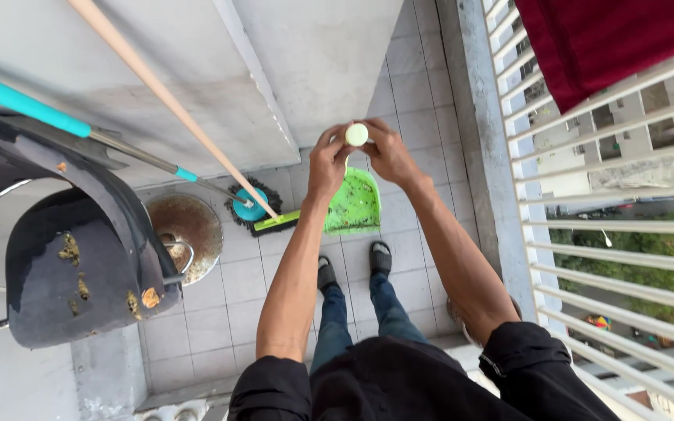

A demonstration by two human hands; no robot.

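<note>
Right, starting at the far left, a dark grey chair [72, 265] with a torn, crumbling seat and a metal frame stands over the pale tiled floor [228, 312]. Just beside it lies a round, rusty metal pan [189, 226]. Across the top left run two poles: a teal-and-steel mop handle [64, 121] ending at a round black-fringed mop head [250, 206], and a pale wooden broom handle [165, 93] slanting down to a green broom head [278, 222]. Now the centre: the left hand [328, 164] and the right hand [388, 152] meet at chest height, fingers curled closed from both sides around the top of a bright green plastic dustpan [354, 203], pinching its long handle just under a round, pale cream end cap [356, 134]. The pan hangs upright below the hands, above the feet in black sandals [380, 256]; its scoop is glossy, flecked with dark dirt. On the right, a white metal railing [610, 226] with slanted bars, a dark red cloth [610, 39] draped over it.
</note>
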